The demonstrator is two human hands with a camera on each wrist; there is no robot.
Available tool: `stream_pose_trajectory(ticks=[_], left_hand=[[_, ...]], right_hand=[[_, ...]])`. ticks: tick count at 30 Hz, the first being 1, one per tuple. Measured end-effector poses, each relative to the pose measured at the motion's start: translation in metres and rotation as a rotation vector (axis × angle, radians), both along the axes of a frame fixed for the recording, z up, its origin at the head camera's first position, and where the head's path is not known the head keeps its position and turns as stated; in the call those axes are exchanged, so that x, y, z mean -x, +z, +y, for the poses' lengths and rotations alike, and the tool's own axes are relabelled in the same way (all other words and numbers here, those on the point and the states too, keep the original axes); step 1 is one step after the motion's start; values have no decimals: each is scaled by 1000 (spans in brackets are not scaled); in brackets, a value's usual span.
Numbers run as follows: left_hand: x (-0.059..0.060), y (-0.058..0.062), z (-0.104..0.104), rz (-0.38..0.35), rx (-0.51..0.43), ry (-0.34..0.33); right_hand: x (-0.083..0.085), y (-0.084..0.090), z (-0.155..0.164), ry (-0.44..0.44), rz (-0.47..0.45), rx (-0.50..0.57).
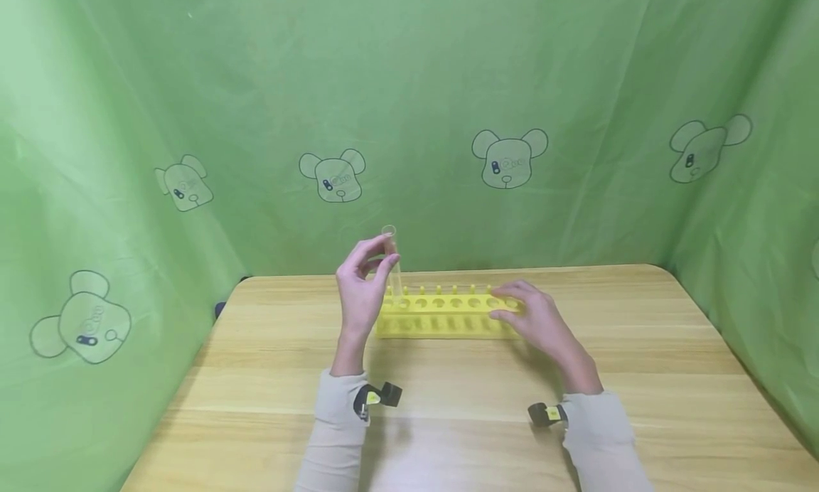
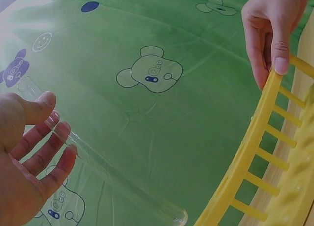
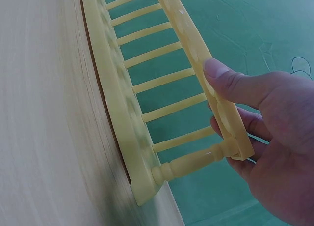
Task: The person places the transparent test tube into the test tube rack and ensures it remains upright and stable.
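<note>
One yellow rack (image 1: 448,314) stands mid-table (image 1: 640,378), and one clear tube (image 1: 392,264) is in play. The left hand (image 1: 361,293) is raised, wrist straight, thumb and fingertips pinched together on the tube, which stands nearly upright with its open mouth at 12 o'clock and its bottom in the rack's left end. The right hand (image 1: 534,321) lies low at the rack's 3 o'clock end, thumb (image 3: 230,83) on the top rail and fingers curled round behind it, clamping the rack.
</note>
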State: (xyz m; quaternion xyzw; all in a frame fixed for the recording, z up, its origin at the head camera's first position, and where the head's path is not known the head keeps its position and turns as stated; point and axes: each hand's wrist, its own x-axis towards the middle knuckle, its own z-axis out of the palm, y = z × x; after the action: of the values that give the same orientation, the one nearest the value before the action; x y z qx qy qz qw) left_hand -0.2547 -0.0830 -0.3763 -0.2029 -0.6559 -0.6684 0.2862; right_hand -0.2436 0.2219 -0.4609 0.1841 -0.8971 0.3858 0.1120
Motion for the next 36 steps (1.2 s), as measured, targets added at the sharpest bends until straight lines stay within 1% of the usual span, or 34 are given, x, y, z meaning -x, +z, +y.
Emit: stream_pose_trajectory(ticks=[12,17,27,36], left_hand=[[3,-2,4,5,12,5],[2,-1,5,8,12,-4],[2,-1,9,-7,-2,-21],[3,-2,12,-15,-1,-22]], right_hand=[[1,0,1,0,-8,-2],[0,0,1,-1,-7,-2],[0,-1,1,5,0,3],[0,-1,1,5,0,7]])
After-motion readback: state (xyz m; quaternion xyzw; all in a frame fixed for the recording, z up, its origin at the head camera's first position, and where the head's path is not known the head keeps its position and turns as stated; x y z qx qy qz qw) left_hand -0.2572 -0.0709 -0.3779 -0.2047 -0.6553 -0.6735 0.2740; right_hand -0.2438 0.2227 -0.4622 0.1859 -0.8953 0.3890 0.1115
